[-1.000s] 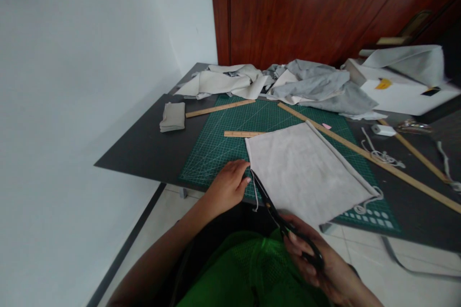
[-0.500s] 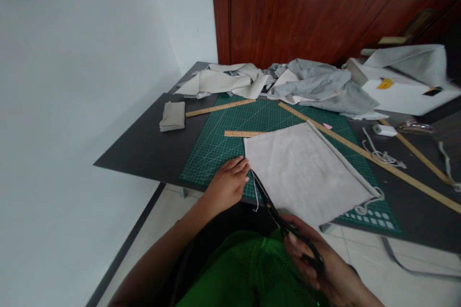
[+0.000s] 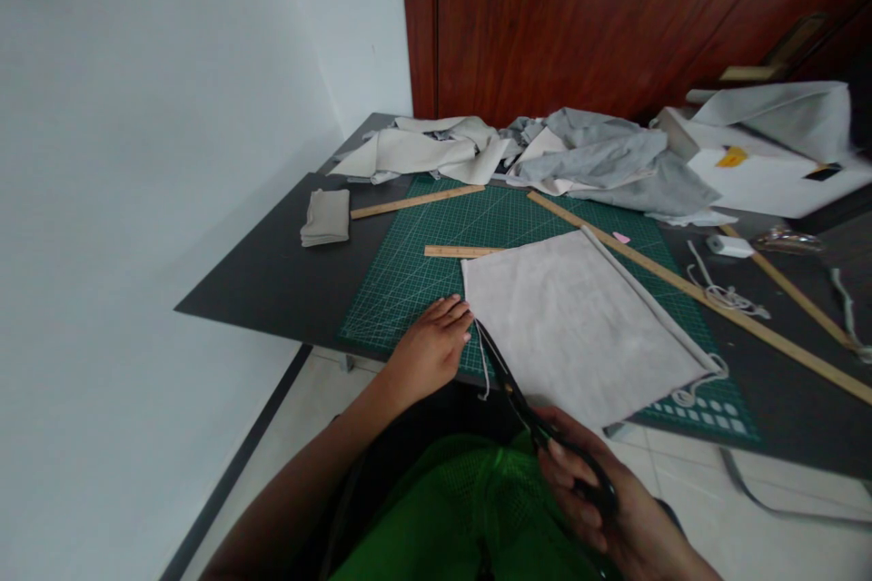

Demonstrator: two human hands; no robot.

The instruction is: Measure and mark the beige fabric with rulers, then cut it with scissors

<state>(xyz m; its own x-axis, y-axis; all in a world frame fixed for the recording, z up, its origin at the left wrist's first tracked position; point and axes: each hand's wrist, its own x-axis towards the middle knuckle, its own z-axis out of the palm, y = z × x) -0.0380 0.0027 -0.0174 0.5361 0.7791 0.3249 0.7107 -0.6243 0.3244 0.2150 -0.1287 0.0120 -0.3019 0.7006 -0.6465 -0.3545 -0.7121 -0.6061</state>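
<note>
A light grey piece of fabric (image 3: 545, 327) with one rolled edge lies tilted on the green cutting mat (image 3: 388, 290), its near corner hanging past the table edge. My right hand (image 3: 592, 481) is closed round the handles of black scissors (image 3: 514, 395). The blades run along the fabric's left edge toward my left fingertips. My left hand (image 3: 436, 340) lies flat, fingers stretched out, at that left edge; it hides the blade tips. A thin cord (image 3: 485, 372) dangles beside the blades.
Wooden rulers (image 3: 463, 251) lie around the fabric, a long wooden strip (image 3: 654, 268) to its right. Folded cloth (image 3: 325, 218) sits on the left. Fabric scraps (image 3: 606, 150) and a white box (image 3: 763, 168) line the back. Coiled cord (image 3: 728, 295) and a small white block (image 3: 728, 245) are at right.
</note>
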